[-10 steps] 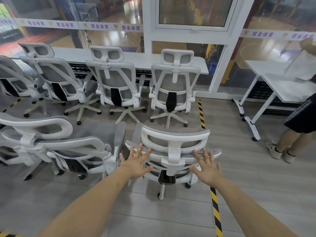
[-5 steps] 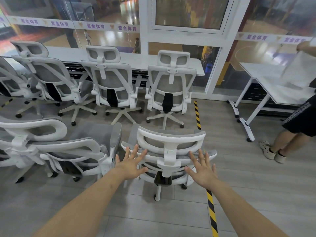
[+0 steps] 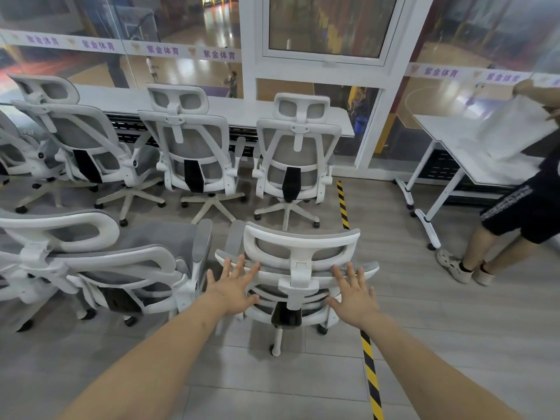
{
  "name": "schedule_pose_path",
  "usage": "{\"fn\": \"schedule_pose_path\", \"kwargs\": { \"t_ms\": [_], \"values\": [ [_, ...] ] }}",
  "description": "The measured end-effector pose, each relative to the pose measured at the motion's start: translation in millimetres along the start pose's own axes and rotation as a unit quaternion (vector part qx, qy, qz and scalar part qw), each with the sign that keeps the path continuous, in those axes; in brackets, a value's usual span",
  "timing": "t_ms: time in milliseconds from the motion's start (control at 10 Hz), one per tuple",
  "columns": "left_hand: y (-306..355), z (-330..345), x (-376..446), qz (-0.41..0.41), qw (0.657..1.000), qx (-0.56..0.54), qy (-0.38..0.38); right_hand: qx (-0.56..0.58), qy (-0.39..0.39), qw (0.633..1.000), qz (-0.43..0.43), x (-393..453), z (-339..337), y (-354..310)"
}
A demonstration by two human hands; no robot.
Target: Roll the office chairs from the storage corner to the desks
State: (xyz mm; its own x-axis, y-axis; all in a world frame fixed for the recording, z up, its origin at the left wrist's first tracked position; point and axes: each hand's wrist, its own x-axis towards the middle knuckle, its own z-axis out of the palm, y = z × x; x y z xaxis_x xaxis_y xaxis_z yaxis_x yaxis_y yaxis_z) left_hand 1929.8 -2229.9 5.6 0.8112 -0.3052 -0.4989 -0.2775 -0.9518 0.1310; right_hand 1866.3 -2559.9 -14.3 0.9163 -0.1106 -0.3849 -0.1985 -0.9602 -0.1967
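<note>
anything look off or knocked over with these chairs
Nothing stands out. The chair in front stands upright on its castors, both hands, left and right, spread open at its backrest. The chair beside it and the row at the long desk are upright too. Nothing looks spilled or broken.

your left hand [image 3: 231,291] and right hand [image 3: 353,295] cover parts of the nearest chair [image 3: 300,253]'s backrest, so you can't tell whether the palms touch it. its seat and most of its base sit hidden under the backrest. the left edge cuts off the far-left chair [image 3: 18,153]. the bystander [image 3: 521,204] is cropped at the right edge, their hand blurred.
</note>
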Motion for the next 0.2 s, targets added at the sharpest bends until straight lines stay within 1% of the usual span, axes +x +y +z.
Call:
{"fn": "schedule_pose_path", "kwargs": {
  "t_ms": [100,200],
  "values": [
    [-2,-3,-9,0.012,1.0,0.009,-0.001,0.003,0.013,1.0,0.011,-10,3,-9],
    [-14,-12,-21,0.042,0.999,0.03,-0.013,-0.003,0.01,1.0,0.014,-21,10,-24]
  ]
}}
